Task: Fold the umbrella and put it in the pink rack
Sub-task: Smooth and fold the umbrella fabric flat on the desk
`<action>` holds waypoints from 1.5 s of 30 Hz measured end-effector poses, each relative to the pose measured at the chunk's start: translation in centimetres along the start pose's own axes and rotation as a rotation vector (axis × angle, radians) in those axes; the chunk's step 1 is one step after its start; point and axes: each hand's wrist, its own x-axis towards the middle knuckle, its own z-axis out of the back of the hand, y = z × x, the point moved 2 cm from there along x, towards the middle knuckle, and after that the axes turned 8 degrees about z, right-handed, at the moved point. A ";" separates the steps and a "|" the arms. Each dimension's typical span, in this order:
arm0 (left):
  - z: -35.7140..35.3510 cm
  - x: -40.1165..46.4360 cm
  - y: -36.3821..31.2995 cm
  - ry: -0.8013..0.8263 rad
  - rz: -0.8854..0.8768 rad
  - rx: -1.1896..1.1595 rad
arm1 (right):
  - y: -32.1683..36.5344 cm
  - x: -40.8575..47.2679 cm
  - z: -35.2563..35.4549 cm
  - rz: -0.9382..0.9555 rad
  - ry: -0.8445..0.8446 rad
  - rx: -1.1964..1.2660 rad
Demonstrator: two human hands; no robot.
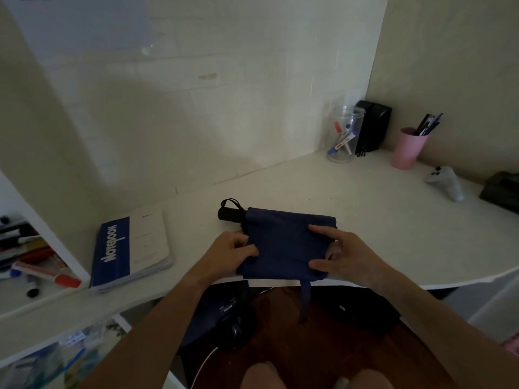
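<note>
The left hand (234, 249) grips the left edge of the collapsed navy-blue fabric umbrella (286, 242), fingers curled round the cloth just below its black cylindrical handle (229, 214). The right hand (341, 255) pinches the umbrella's right side, forefinger stretched across the top of the fabric and thumb laid along the lower fold. The umbrella lies flat on the white counter (379, 214), handle pointing left with a black wrist loop (230, 203) behind it; its near edge sits at the counter's front edge, and a navy closure strap (304, 301) hangs down over that edge. Both forearms reach up from below the counter's front edge and converge on the umbrella. Bare counter surface lies behind and to the right of the umbrella. To the left, near the front edge and apart from the umbrella, lies a blue-and-white notebook (132, 251). In the far right corner stand a clear plastic jar holding markers (344, 134), a black box-shaped object (372, 127) just behind it, and a pink plastic cup filled with dark pens (408, 148). Further right lie a light grey game controller (446, 182) and a dark object (501, 190) cut off by the frame edge. A white upright partition (42, 153) bounds the counter on the left; beyond it, a shelf (16, 293) holds scattered markers. Below the counter, dark items lie on a brown floor (323, 360).
</note>
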 end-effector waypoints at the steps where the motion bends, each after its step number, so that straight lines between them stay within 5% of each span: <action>1: 0.0 -0.2 0.1 -0.001 -0.034 0.057 | -0.2 0.0 0.0 0.010 0.014 -0.047; 8: -0.1 -0.6 0.8 -0.060 -0.174 0.273 | 0.1 -0.2 0.2 -0.024 0.074 -0.419; 12: -0.3 -0.7 0.7 -0.068 -0.194 0.309 | 3.4 -0.3 -1.3 0.374 -0.391 -0.878; 17: 0.0 -0.8 0.8 -0.063 -0.182 0.317 | -0.6 0.0 -5.6 0.402 0.066 -0.996; 20: -0.1 -1.4 0.7 -0.163 -0.155 0.363 | -2.1 -0.3 -5.4 0.377 0.149 -1.012; 23: -0.8 -2.3 -1.8 -0.443 -0.413 0.372 | -1.9 -0.2 -5.5 0.376 0.163 -0.984; 25: -2.1 -2.7 -3.3 -0.370 -0.571 0.528 | -1.7 -0.2 -5.7 0.362 0.174 -0.964; 29: -4.1 -2.6 0.0 -0.143 -0.589 0.866 | 0.7 -0.1 -4.2 0.265 0.234 -0.793; 33: -3.9 -2.7 0.6 -0.100 -0.573 0.940 | 3.0 3.7 -0.4 0.311 -0.166 -0.770; 37: -3.8 -3.1 -0.5 -0.056 -0.565 1.018 | 1.1 6.9 1.2 0.028 0.260 -0.641; 45: -5.2 -1.9 -1.7 -0.025 -0.489 1.142 | -0.1 7.8 1.4 0.148 0.161 -0.719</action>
